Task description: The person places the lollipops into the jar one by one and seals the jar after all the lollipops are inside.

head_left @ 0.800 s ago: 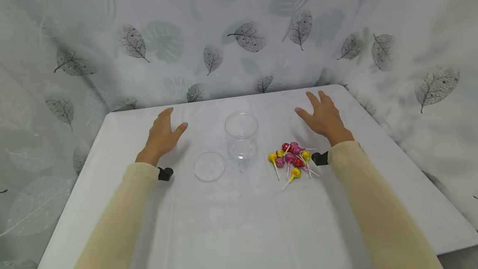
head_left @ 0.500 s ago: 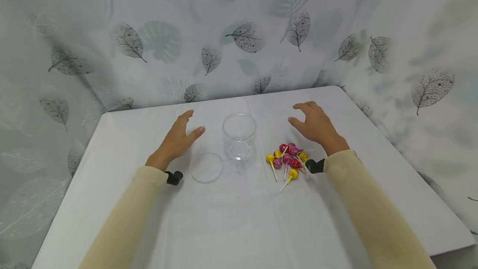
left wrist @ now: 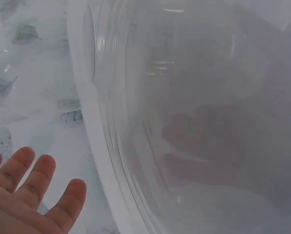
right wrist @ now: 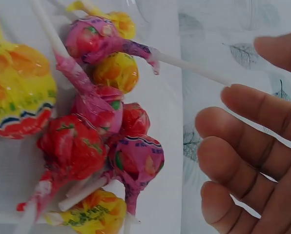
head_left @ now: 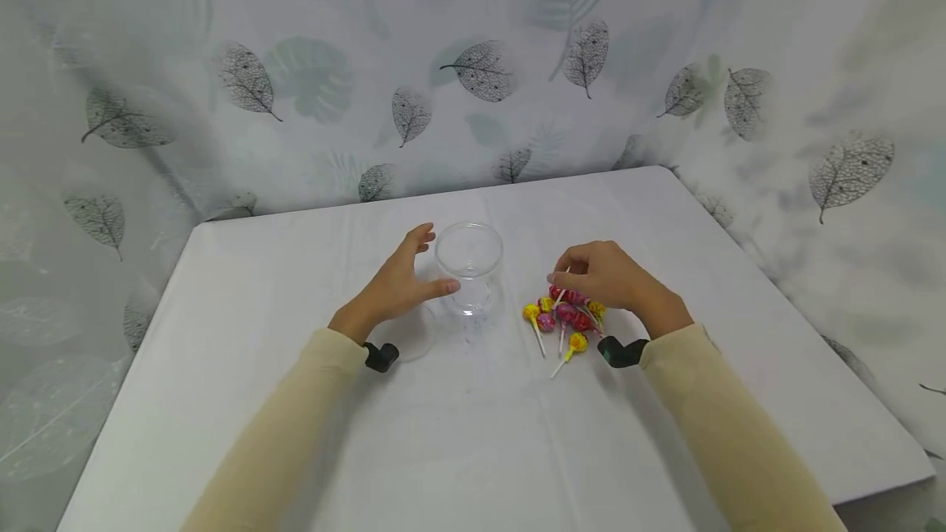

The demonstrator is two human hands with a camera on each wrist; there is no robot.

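A clear plastic jar stands open-topped mid-table. My left hand cups its left side with straight fingers and spread thumb, very close to the wall; in the left wrist view the jar fills the frame beside my fingers. A pile of several wrapped lollipops, yellow, pink and red, lies to the jar's right. My right hand hovers over the pile with curved fingers. In the right wrist view, one white stick of the lollipops points into the gap between thumb and forefinger, not pinched.
A round clear lid lies flat on the white table, half hidden under my left wrist. Leaf-patterned curtains close off the back and both sides. The table's right edge runs near my right elbow.
Both hands moved inward from the table's far part. The left came right up beside the jar; the right dropped back over the lollipops and curled its fingers.
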